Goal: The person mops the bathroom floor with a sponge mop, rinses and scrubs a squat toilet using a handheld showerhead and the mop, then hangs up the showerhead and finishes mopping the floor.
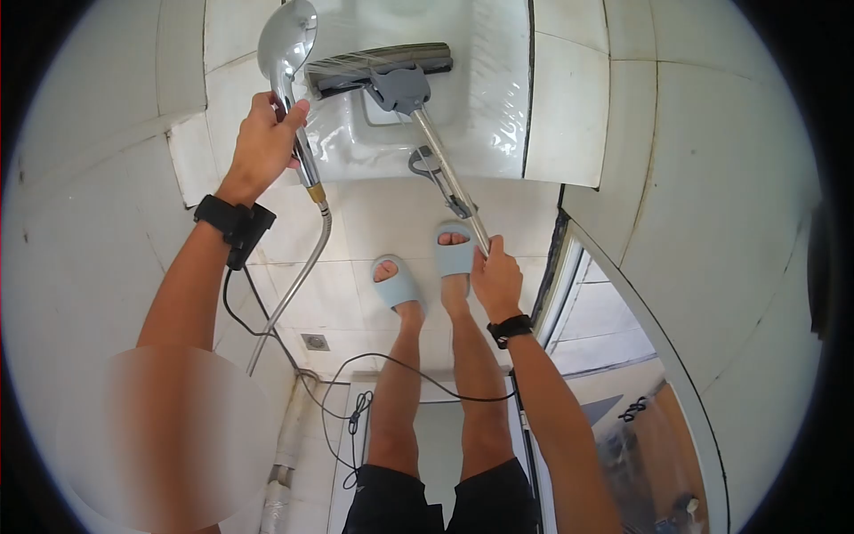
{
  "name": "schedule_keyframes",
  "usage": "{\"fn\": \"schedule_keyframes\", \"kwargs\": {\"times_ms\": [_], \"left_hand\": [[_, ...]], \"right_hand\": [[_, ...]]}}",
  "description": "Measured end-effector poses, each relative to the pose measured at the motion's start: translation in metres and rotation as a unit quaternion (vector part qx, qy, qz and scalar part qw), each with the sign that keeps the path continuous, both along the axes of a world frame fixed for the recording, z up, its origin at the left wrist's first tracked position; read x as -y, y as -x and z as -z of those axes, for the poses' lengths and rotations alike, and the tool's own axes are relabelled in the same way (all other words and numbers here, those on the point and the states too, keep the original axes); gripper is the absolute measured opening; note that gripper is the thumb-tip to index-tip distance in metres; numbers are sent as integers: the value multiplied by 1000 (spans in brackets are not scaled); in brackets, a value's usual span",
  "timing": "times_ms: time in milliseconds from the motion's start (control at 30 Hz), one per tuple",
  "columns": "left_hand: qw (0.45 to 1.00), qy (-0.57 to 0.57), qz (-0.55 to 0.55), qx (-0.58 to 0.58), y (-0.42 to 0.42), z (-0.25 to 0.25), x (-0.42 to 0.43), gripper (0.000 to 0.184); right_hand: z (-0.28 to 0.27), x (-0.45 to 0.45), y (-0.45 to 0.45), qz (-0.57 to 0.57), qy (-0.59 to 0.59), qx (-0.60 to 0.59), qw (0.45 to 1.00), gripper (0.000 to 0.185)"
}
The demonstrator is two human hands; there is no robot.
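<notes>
My left hand (262,147) is wrapped round the handle of a chrome shower head (288,40), held up at the left of the squat toilet. Fine streams of water run from it toward the mop. From its lower end hangs a metal hose (311,254). My right hand (498,280) grips the pole of a sponge mop (400,84). The mop's wide grey head lies over the white squat toilet basin (498,133), tilted slightly, with its grey hinge and lever showing along the pole.
My feet in light blue slippers (398,285) stand on the tiled floor (356,222). A floor drain (314,342) lies to the left. Black cables (427,378) loop from my wrist across my legs. A doorway frame (569,267) is at the right, and tiled walls surround me.
</notes>
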State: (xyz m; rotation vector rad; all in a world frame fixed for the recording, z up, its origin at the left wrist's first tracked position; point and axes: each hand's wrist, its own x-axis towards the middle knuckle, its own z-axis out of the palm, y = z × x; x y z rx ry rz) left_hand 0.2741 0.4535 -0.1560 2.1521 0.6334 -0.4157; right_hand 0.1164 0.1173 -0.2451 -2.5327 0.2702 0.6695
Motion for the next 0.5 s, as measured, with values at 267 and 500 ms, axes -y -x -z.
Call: {"fn": "schedule_keyframes", "kwargs": {"times_ms": [267,500], "left_hand": [[999,22,-29,22,-13,-13,-4,56],[997,39,-48,40,10,-29,-11,55]], "right_hand": [[4,2,-11,4,52,-99,994,36],[-4,24,-26,-33,27,-72,997,37]]}}
